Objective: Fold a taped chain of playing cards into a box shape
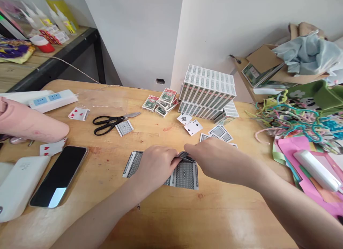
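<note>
Several playing cards (184, 175) lie face down, joined or overlapping in a row on the wooden table (203, 220). Over the row's middle is my left hand (158, 163), its fingers closed on the raised edge of a card. My right hand (211, 157) pinches the same lifted card from the right, near the row's upper right corner. Both hands hide part of the row, and the fingertips of my right hand are partly hidden. Loose face-down cards (219, 132) lie just beyond my right hand, with two face-up cards (193, 127) beside them.
Stacked card boxes (207, 86) stand at the back, near smaller boxes (167, 96). Black scissors (108, 123) rest on a card. To the left are a phone (60, 175), power bank (24, 184) and pink bottle (32, 122); coloured paper (297, 149) and yarn lie right.
</note>
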A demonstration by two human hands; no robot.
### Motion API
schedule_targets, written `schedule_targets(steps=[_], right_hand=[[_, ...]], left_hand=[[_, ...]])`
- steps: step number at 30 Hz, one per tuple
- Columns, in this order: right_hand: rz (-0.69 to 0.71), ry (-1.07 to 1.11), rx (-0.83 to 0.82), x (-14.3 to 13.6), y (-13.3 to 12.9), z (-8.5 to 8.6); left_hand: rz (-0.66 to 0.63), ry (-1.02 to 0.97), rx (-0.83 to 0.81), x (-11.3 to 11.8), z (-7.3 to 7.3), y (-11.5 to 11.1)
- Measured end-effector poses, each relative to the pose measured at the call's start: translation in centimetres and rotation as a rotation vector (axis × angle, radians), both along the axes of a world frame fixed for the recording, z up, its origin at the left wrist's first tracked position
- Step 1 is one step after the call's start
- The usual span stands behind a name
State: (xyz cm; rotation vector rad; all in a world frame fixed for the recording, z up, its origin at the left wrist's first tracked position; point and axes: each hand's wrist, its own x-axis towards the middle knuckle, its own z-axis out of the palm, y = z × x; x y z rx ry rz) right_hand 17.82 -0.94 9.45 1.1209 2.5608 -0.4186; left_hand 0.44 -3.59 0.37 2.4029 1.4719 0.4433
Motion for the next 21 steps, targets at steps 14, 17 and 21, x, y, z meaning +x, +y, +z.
schedule_targets(steps=[14,17,21], right_hand=[[-0.034,-0.026,0.001,-0.5,-1.0,-1.8],[-0.033,-0.014,0.005,-0.5,-1.0,-2.2],[-0.047,0.004,0.008,-0.3,-0.9,-2.6]], left_hand=[[-0.005,-0.055,-0.026,0.1,0.2,0.0],[0.000,-0.040,-0.019,0.1,0.1,0.0],[0.004,-0.041,-0.021,0.2,0.1,0.1]])
